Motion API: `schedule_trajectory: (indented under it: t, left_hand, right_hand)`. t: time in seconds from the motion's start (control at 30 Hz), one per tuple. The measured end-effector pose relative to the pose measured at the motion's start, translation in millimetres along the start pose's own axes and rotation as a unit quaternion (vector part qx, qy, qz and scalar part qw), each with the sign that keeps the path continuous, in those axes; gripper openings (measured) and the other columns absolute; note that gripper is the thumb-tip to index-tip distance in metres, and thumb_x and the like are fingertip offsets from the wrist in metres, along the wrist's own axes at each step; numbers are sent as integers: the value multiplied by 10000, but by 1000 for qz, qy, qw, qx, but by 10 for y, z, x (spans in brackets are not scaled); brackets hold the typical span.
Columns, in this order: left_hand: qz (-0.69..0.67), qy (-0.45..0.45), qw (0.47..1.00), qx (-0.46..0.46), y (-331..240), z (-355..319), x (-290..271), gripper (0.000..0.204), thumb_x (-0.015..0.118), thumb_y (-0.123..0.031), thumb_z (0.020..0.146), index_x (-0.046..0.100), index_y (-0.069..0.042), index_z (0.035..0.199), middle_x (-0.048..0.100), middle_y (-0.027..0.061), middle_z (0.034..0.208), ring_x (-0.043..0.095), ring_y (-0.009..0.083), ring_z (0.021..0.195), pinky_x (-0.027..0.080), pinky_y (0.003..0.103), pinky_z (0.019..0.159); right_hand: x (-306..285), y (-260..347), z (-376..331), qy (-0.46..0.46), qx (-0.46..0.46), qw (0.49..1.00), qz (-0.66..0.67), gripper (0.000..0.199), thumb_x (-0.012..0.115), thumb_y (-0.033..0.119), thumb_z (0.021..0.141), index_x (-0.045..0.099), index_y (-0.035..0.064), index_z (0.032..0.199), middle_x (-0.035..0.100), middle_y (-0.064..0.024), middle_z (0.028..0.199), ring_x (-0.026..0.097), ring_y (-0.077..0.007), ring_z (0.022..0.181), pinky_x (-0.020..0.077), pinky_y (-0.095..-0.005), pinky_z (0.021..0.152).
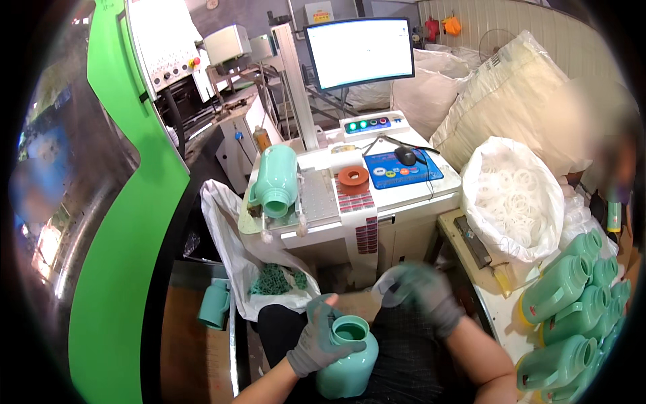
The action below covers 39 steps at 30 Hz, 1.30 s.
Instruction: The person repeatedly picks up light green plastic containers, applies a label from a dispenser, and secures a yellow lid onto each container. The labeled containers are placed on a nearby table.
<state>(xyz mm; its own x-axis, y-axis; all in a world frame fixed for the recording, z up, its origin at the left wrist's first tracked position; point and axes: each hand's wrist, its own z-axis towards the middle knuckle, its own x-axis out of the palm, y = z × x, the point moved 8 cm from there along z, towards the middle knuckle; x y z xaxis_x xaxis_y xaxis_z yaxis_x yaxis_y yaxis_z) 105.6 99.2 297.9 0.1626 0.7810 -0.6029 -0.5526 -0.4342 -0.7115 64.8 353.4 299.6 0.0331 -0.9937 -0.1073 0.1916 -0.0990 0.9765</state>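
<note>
Between my legs stands a teal plastic jug (pixel 348 370) with its mouth uncovered and facing up. Gloved in grey and green, my left hand (pixel 319 340) wraps round its shoulder, with the thumb raised near the neck. My right hand (pixel 424 293), also gloved, is lifted to the right of the jug and smeared by motion. At its fingertips shows a pale translucent ring (pixel 385 288), blurred but apparently gripped. Another teal jug (pixel 276 178) lies on the machine bed ahead, mouth toward me.
A white sack (pixel 481 232) of translucent rings stands at right, beside several teal jugs (pixel 560 289) with yellow bases. An open white bag (pixel 232 269) holds green scraps. Ahead are a monitor (pixel 360 54), a mouse (pixel 405 156) and a sticker strip (pixel 363 229). One jug (pixel 214 304) lies lower left.
</note>
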Motion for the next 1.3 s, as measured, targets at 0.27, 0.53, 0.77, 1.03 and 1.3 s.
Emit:
schedule_trajectory:
  t: [0.27,0.53,0.77,1.03,1.3]
  left_hand:
    - [28,46,992,114,-382,39,-151,328,905,-292,745,736,-78,927,687,90,1091,639,334,1056,550,445,896]
    - [7,56,990,128,-222,-26,-128,345,876,-237,692,764,-77,977,670,107,1072,621,385,1155,537,478,969]
    - [57,116,985,112,-142,-51,-140,316,878,-301,727,772,-119,963,671,84,1125,611,365,1147,524,489,992]
    - [172,126,954,213,-370,89,-137,289,796,-342,843,767,-106,1007,711,90,1131,652,323,1072,529,495,938]
    - [236,195,951,38,-196,206,-129,341,717,-254,896,724,-125,1211,731,110,1172,691,366,945,554,453,890]
  right_hand:
    - [873,-43,-298,70,105,990,70,493,709,256,999,608,3,1410,726,-92,911,669,-112,691,543,-290,639]
    - [1038,774,-609,117,-329,870,-347,337,779,419,894,761,153,1099,742,-44,1028,716,-245,899,558,-384,800]
    - [1085,822,-668,174,-308,863,-361,409,763,498,878,738,125,1045,716,-77,1092,699,-267,961,548,-422,853]
    - [1188,455,-665,155,-244,907,-306,456,764,509,876,715,88,1044,684,-106,1048,679,-321,926,557,-434,824]
    - [1232,556,-702,71,-287,888,-352,401,729,482,919,731,92,1014,672,-93,1003,660,-287,869,552,-423,753]
